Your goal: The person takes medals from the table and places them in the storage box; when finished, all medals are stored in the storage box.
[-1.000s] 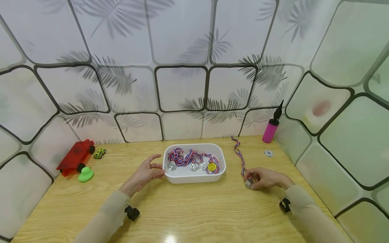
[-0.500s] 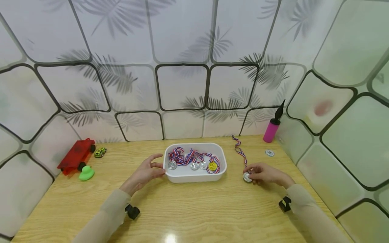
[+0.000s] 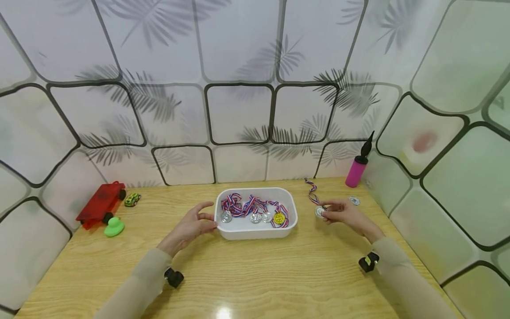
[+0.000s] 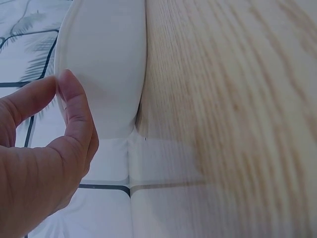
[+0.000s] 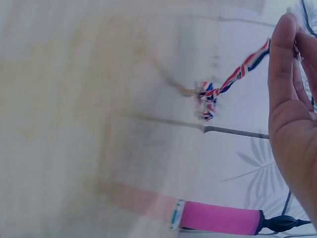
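A white plastic basin (image 3: pixel 255 235) stands in the middle of the table in the head view. At its left end my left hand (image 3: pixel 193 226) pinches the rim between thumb and fingers; the left wrist view shows the same grip on the basin's wall (image 4: pixel 106 64). Inside lie three silver medals, a gold medal (image 3: pixel 279 218) and tangled striped ribbons (image 3: pixel 239 206). To the right of the basin, my right hand (image 3: pixel 348 216) pinches a silver medal (image 3: pixel 319 211). Its red, white and blue ribbon (image 5: pixel 242 72) trails away from the fingers in the right wrist view.
At the back right stand a pink hand pump (image 3: pixel 356 172) and a poker chip (image 3: pixel 354 200). On the left are a red toy vehicle (image 3: pixel 99 204), a small yellow-green car (image 3: pixel 132 200) and a green duck (image 3: pixel 114 227). Patterned panels border the table's back and sides.
My right hand has picked up the silver medal and moved it back and slightly left, with the ribbon bunching behind it. The left hand and basin stay in place.
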`<state>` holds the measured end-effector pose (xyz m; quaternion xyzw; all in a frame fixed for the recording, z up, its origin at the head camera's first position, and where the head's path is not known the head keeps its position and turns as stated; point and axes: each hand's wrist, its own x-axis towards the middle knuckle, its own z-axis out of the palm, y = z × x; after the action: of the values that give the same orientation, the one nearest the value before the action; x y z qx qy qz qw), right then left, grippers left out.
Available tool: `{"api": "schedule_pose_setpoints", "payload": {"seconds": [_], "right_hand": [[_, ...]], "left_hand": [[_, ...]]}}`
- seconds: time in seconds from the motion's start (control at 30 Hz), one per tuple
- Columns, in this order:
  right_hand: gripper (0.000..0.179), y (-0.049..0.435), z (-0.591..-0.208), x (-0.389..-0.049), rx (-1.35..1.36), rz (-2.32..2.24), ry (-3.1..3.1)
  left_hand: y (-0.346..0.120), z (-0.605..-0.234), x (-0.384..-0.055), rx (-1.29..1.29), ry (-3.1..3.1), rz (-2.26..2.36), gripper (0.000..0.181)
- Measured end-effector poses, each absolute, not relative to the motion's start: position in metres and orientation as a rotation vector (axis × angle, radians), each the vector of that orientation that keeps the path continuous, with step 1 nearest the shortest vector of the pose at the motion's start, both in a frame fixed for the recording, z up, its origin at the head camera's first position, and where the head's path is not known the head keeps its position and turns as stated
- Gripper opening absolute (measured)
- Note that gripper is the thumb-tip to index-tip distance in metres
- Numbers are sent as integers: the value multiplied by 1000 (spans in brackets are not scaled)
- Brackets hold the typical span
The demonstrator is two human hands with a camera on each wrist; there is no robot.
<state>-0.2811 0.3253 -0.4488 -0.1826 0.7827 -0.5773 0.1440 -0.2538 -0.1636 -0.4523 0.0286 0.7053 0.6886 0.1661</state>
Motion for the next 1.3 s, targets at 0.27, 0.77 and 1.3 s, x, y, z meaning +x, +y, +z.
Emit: {"api": "schedule_pose_setpoints", "payload": {"seconds": [0.27,0.77,1.3], "right_hand": [[52,312,-431,-285,-445,-1939,2285],[44,290,-406,-295,-582,-2128,2279],[47,274,-371,-303,-672,-2081,2604]], "left_hand": [[-164,-453,-254,80,2015,1960,77],[-163,-454,-253,92,2019,1962,74],[-163,-452,-252,100,2023,1962,73]]}}
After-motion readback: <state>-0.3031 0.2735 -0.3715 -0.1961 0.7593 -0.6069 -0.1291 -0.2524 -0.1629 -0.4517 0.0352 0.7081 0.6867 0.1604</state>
